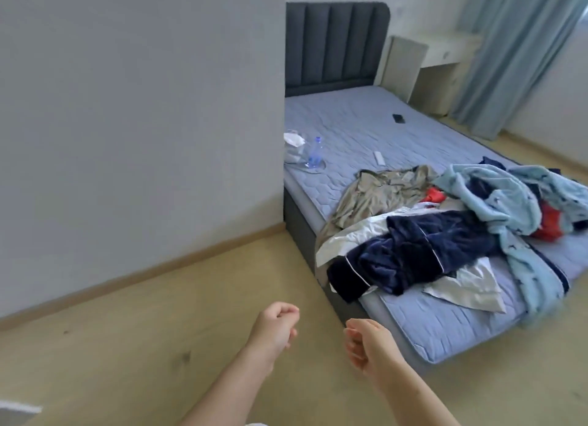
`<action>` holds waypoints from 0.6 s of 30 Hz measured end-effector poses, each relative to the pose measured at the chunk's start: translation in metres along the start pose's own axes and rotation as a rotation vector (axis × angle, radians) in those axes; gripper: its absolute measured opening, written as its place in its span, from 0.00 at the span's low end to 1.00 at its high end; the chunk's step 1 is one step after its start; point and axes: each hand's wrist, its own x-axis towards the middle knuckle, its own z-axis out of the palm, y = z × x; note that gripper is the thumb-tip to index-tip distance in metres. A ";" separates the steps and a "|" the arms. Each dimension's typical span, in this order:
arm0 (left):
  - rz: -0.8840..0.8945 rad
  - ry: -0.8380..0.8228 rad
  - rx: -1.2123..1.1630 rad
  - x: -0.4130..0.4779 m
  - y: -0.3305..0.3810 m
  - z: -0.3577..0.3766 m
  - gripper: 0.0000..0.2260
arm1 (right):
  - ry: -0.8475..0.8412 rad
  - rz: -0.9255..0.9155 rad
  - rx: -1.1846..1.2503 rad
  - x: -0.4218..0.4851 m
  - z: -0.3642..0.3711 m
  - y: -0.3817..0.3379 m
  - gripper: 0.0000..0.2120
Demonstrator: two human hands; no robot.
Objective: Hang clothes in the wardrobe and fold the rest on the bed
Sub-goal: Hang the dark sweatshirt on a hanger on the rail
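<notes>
None of the garments looks hung or folded yet, judging by the head view. The heap of clothes (451, 228) lies crumpled across the foot end of the bed (356, 129). A navy velvet garment (413, 250) with white piping drapes over the near edge, on top of a white satin piece (471, 285). A khaki shirt (378, 193) is spread behind it, and a pale blue patterned robe (496, 199) is tangled with something red (549, 225) on the far side. No wardrobe and no hangers are in view. The left hand (276, 327) and the right hand (366, 346) hover over the floor just short of the bed, both empty with fingers loosely curled. Practically the whole job seems to remain: sorting, hanging and folding. A water bottle (315, 151) and a phone (398, 118) lie further up the mattress.
</notes>
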 end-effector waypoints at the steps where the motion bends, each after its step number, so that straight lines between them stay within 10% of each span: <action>1: -0.003 -0.022 0.028 0.009 0.008 0.015 0.06 | 0.029 0.017 0.029 0.008 -0.014 -0.005 0.08; 18: -0.073 -0.314 0.296 0.247 0.167 0.282 0.08 | 0.299 0.164 0.193 0.226 -0.153 -0.181 0.05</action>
